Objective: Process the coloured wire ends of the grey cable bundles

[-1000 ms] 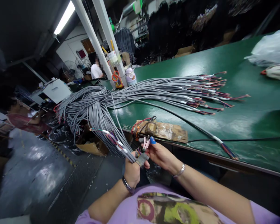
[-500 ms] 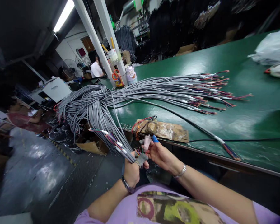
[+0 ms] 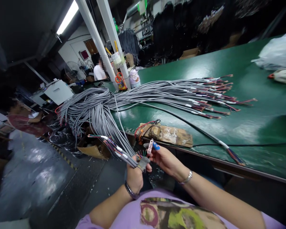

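Observation:
My left hand (image 3: 134,175) is closed around the ends of several grey cables (image 3: 119,149), whose coloured wire tips (image 3: 141,154) stick up above its taped thumb. My right hand (image 3: 164,157) is closed on a small white and pink tool (image 3: 150,147), held right beside those wire tips; a blue cap covers one fingertip. The cables run up from my left hand to a big grey bundle (image 3: 97,105) draped over the corner of the green table (image 3: 252,121).
More grey cables with red stripped ends (image 3: 205,95) lie spread across the table. A worn wooden block with wires (image 3: 165,133) sits at the near edge. Plastic bags (image 3: 276,54) lie far right. Other people work at the left (image 3: 19,111) and back (image 3: 98,71).
My right hand with the small tool has shifted slightly, staying at the wire tips. The left hand keeps its grip on the cable ends.

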`<state>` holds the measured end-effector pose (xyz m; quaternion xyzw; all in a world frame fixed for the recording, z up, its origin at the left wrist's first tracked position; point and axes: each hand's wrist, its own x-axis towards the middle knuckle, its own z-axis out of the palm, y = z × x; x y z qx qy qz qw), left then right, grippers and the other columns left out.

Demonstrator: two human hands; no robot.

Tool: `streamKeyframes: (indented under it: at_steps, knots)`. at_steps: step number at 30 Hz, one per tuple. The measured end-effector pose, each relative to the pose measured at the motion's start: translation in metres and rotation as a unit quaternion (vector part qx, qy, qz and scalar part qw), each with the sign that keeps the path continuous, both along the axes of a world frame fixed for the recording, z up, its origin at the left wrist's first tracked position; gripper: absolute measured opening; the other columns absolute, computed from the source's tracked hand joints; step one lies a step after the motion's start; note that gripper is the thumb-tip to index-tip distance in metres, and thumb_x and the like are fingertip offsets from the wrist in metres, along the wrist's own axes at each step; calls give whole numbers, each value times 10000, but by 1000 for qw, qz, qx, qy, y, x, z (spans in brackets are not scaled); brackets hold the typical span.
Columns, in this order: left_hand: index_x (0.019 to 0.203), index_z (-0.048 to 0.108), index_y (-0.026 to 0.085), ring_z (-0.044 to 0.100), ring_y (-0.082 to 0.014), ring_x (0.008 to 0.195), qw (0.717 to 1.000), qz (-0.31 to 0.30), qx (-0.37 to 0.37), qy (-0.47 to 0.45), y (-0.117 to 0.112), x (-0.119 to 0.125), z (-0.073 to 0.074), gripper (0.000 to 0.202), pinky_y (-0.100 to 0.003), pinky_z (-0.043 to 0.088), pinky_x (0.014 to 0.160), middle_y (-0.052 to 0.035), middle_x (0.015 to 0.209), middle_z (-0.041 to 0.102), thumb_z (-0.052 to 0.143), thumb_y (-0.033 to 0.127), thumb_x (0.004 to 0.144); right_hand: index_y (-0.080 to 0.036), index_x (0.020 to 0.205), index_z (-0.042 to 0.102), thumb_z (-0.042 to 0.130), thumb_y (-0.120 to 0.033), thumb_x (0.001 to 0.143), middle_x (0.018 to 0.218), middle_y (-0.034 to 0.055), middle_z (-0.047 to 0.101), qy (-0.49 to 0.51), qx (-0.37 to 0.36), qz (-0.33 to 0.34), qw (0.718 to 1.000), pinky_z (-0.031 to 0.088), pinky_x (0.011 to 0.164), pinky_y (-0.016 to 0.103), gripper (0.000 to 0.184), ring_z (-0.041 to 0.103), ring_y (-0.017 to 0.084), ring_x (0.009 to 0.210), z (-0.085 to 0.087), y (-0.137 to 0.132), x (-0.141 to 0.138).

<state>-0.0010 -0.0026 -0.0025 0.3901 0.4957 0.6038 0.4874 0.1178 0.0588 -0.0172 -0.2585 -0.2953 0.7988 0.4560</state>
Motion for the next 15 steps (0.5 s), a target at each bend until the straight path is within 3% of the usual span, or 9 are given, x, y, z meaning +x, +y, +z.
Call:
streamKeyframes:
  at_steps: [4,6,10,15]
  knots:
    - [696,611,150,519,-104,464,1000,1,5,-6,3,3,0,177,-223,427,492,15,506,580,657,319,725,-179,617,569,680,-557,692,548,-21,476,-117,71,-115,984,323,522,256,401,365,108,526,-2,-3,-5]
    - [693,608,149,522,-104,466,1000,2,5,-3,4,4,0,176,-220,429,492,16,502,579,654,315,731,-184,609,557,632,-605,710,534,-23,461,-130,82,-128,980,315,512,260,439,362,111,517,-4,-3,-7]
    - [677,603,144,527,-100,466,1000,6,0,3,4,6,-1,160,-213,431,493,12,502,585,649,291,724,-180,647,551,580,-650,726,564,-20,485,-49,55,-64,995,345,502,259,477,405,108,505,-7,-1,-10]
    - [652,592,147,528,-101,444,1000,-3,-2,13,4,6,0,171,-219,443,488,14,487,586,644,288,733,-168,842,626,629,-623,706,613,7,563,53,15,12,998,398,524,280,475,494,133,527,-7,3,-12]
